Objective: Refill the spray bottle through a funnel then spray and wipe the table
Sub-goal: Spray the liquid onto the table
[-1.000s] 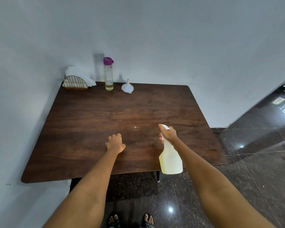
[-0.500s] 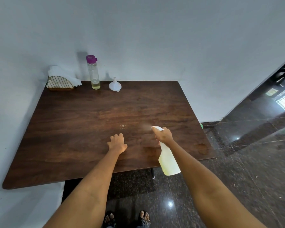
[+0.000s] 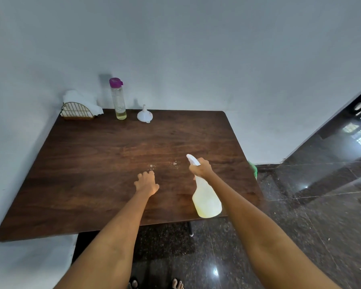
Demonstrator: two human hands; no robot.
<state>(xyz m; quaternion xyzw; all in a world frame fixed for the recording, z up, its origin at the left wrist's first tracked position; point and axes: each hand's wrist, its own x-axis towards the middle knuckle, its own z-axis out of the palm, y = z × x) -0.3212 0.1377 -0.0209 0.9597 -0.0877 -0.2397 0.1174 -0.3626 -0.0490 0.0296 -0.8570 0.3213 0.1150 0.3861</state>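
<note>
Wooden table (image 3: pixel 92 163) bears left hand (image 3: pixel 146 181); right hand (image 3: pixel 201 168) grips spray bottle (image 3: pixel 206 198).

A gold wire napkin holder (image 3: pixel 77 111) stands at the far left corner of the desk, close to the wall, with white napkins (image 3: pixel 79 99) rising above its arched frame and spilling toward its right side. A pale grey wall (image 3: pixel 175 49) runs behind and to the left of the desk. The floor (image 3: pixel 321 215) is dark polished stone tile with light reflections. A small green object (image 3: pixel 253 168) shows just past the right desk edge; its identity cannot be determined. Two bare feet (image 3: pixel 176 284) appear at the bottom of the view.
</note>
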